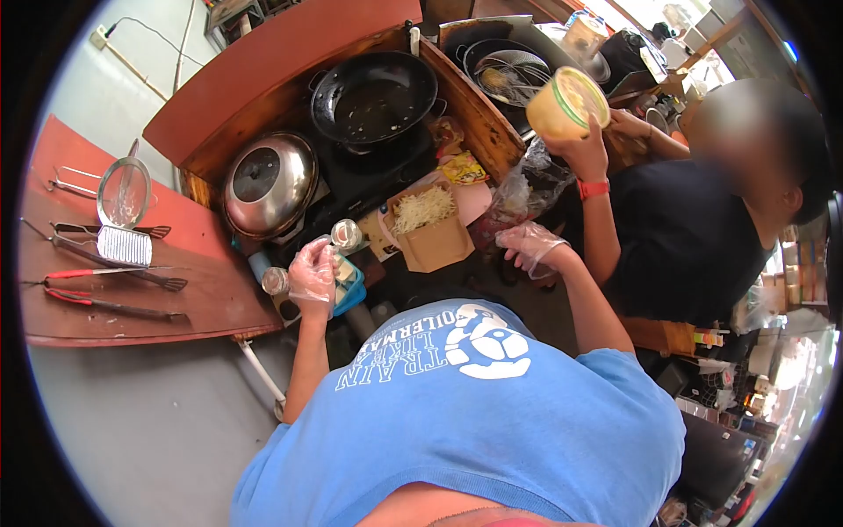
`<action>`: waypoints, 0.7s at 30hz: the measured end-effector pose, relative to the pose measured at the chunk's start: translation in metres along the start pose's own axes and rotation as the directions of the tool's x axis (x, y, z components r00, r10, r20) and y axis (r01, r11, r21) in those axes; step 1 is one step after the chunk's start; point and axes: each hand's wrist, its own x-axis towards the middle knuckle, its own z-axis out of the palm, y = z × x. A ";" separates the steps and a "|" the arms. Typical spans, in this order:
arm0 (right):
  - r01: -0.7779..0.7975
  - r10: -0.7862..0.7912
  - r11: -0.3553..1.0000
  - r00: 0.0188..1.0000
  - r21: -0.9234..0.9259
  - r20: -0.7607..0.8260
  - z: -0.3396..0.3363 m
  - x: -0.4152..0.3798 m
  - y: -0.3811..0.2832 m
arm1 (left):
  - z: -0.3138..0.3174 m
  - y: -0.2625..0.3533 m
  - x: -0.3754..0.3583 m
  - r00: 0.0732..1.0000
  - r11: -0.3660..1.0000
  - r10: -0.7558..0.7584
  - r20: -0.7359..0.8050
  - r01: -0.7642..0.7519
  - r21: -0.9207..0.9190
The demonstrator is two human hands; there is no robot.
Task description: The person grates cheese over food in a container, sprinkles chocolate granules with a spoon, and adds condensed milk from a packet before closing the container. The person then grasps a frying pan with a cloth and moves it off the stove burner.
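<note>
Clear plastic gloves cover both my hands. My left hand (313, 274) has its fingers curled together, above the edge of a blue container (351, 288); anything between the fingers is too small to make out. A lidded glass jar (346, 234) stands just beyond it, and another jar (275, 281) is to its left. My right hand (531, 247) is held in the air with loosely bent, parted fingers and nothing visible in it. Between my hands sits an open cardboard takeout box (439, 244) with pale shredded food (424, 210) in it. A crumpled plastic bag (527, 189) lies near my right hand.
A black wok (373, 97) and a domed metal lid (271, 184) are on the stove. Tongs (114, 307), a grater (125, 246) and a strainer (124, 193) hang at left. A person (685, 220) at right holds up a tub (566, 104) near another pan (505, 66).
</note>
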 end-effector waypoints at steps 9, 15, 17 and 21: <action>-0.020 0.019 0.994 1.000 -0.105 -0.013 0.015 0.001 -0.011 | -0.006 -0.008 -0.001 1.000 1.000 0.000 -0.010 0.000 -0.010; 0.034 -0.023 0.928 0.999 -0.372 0.033 0.016 0.010 -0.007 | -0.007 -0.006 0.001 1.000 1.000 -0.003 0.000 0.003 0.004; 0.038 -0.023 0.899 0.999 -0.437 0.039 0.016 0.014 -0.002 | -0.007 -0.005 0.001 1.000 1.000 -0.005 0.006 0.005 -0.017; 0.316 -0.230 0.594 0.948 -0.740 0.221 0.012 0.016 0.003 | -0.005 -0.001 0.002 1.000 0.999 -0.026 0.004 0.026 -0.035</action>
